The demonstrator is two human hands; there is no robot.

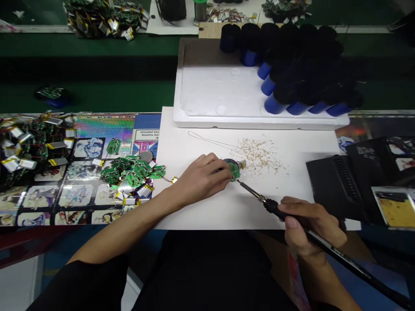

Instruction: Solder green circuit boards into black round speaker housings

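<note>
My left hand (202,175) pinches a small round green circuit board (234,169) and holds it down on the white sheet (207,207). My right hand (308,222) grips a black soldering iron (269,204) like a pen. The iron's metal tip touches the lower right edge of the board. A thin strand of wire (210,140) lies on the sheet just behind my left hand. Pale solder scraps (259,157) are scattered to the right of the board.
A heap of green circuit boards with silver batteries (131,175) lies left of the sheet on printed cards. A white foam tray (214,101) behind holds blue-and-black cylinders (292,65). A black device (337,185) sits at the right. More boards pile at far left (19,147).
</note>
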